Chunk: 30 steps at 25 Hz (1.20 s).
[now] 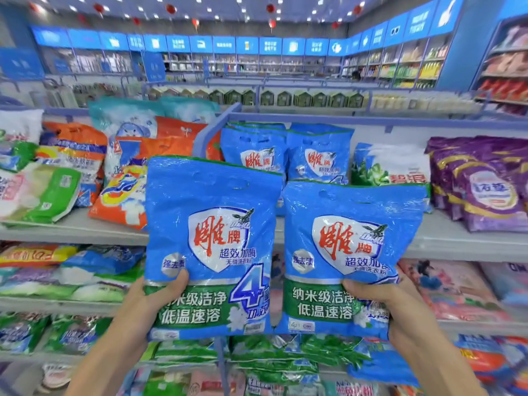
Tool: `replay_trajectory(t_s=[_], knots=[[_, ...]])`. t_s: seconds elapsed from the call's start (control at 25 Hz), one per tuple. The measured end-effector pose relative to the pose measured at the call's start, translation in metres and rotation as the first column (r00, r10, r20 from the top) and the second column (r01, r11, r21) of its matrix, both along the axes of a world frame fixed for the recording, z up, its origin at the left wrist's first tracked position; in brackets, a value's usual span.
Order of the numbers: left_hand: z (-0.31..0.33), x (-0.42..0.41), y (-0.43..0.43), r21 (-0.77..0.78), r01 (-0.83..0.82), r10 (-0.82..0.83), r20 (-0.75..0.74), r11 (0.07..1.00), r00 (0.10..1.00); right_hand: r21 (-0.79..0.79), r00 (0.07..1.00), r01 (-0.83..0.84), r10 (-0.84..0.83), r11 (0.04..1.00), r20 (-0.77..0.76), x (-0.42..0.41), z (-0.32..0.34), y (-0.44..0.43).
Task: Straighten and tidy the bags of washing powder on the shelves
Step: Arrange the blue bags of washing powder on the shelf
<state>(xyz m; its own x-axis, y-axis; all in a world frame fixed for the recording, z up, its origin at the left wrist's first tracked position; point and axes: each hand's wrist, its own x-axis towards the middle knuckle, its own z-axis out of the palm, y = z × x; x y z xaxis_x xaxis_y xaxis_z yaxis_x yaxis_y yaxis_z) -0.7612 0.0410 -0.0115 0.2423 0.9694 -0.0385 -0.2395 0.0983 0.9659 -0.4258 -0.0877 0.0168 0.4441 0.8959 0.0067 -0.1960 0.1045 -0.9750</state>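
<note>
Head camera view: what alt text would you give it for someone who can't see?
A person holds up two matching blue washing powder bags side by side, the left hand gripping the left bag, the right hand the right bag. Behind, a shop shelf holds more blue bags alongside orange bags and purple bags.

Left hand point(151, 305), raised forward, grips left blue-and-green plastic bag point(211, 224) at bottom corner, thumb in front. Right hand point(400, 308) grips right blue-and-green plastic bag point(351, 212) likewise.
</note>
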Motion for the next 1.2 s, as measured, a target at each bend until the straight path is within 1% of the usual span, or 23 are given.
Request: replay_trajectory(t_s=[0.12, 0.2, 0.28, 0.44, 0.6, 0.72, 0.8, 0.84, 0.88, 0.92, 1.0, 1.04, 1.12, 1.16, 1.2], knots=[[0.013, 0.029, 0.015, 0.023, 0.043, -0.042, -0.017, 0.999, 0.999, 0.01, 1.0, 0.021, -0.021, 1.0, 0.003, 0.023, 0.018, 0.01], [0.023, 0.051, 0.029, 0.073, 0.048, -0.048, -0.003, 0.996, 0.999, 0.039, 0.999, 0.033, -0.033, 0.999, 0.005, 0.038, 0.03, 0.025], [0.031, 0.071, 0.046, 0.117, 0.019, -0.022, 0.028, 0.993, 0.999, 0.068, 0.999, 0.047, -0.046, 0.997, -0.019, 0.05, 0.04, 0.042], [0.045, 0.106, 0.092, 0.111, 0.011, -0.02, 0.082, 0.994, 0.996, 0.097, 0.997, 0.067, -0.064, 0.993, -0.034, 0.069, 0.049, 0.078], [0.053, 0.132, 0.134, 0.178, -0.031, 0.012, 0.11, 0.984, 0.994, 0.119, 0.994, 0.108, -0.11, 0.987, 0.013, 0.088, 0.056, 0.12], [0.053, 0.15, 0.162, 0.181, -0.052, 0.037, 0.089, 0.982, 0.995, 0.127, 0.993, 0.111, -0.105, 0.986, -0.054, 0.107, 0.057, 0.155], [0.047, 0.164, 0.182, 0.164, -0.142, 0.147, -0.019, 0.976, 0.989, 0.085, 0.99, 0.1, -0.09, 0.991, -0.113, 0.124, 0.048, 0.186], [0.041, 0.17, 0.192, 0.195, -0.199, 0.223, -0.113, 0.96, 0.968, 0.046, 0.988, 0.097, -0.091, 0.994, -0.128, 0.129, 0.043, 0.202], [0.036, 0.174, 0.2, 0.245, -0.248, 0.301, -0.207, 0.937, 0.931, 0.005, 0.989, 0.096, -0.095, 0.995, -0.117, 0.132, 0.035, 0.217], [0.034, 0.177, 0.204, 0.293, -0.278, 0.36, -0.281, 0.915, 0.889, -0.037, 0.991, 0.108, -0.111, 0.993, -0.074, 0.135, 0.027, 0.23], [0.03, 0.183, 0.206, 0.372, -0.317, 0.452, -0.366, 0.872, 0.813, -0.115, 0.99, 0.14, -0.136, 0.983, 0.045, 0.141, 0.012, 0.247], [0.03, 0.184, 0.203, 0.414, -0.342, 0.508, -0.406, 0.843, 0.759, -0.145, 0.988, 0.139, -0.127, 0.98, 0.084, 0.144, 0.008, 0.252], [0.027, 0.185, 0.197, 0.483, -0.388, 0.61, -0.486, 0.785, 0.626, -0.155, 0.987, 0.117, -0.097, 0.981, 0.126, 0.147, 0.008, 0.254], [0.025, 0.185, 0.198, 0.463, -0.41, 0.613, -0.5, 0.786, 0.611, -0.14, 0.987, 0.119, -0.102, 0.983, 0.121, 0.147, 0.01, 0.253], [0.025, 0.184, 0.2, 0.393, -0.437, 0.587, -0.495, 0.809, 0.641, -0.121, 0.989, 0.118, -0.106, 0.986, 0.103, 0.146, 0.011, 0.253]])
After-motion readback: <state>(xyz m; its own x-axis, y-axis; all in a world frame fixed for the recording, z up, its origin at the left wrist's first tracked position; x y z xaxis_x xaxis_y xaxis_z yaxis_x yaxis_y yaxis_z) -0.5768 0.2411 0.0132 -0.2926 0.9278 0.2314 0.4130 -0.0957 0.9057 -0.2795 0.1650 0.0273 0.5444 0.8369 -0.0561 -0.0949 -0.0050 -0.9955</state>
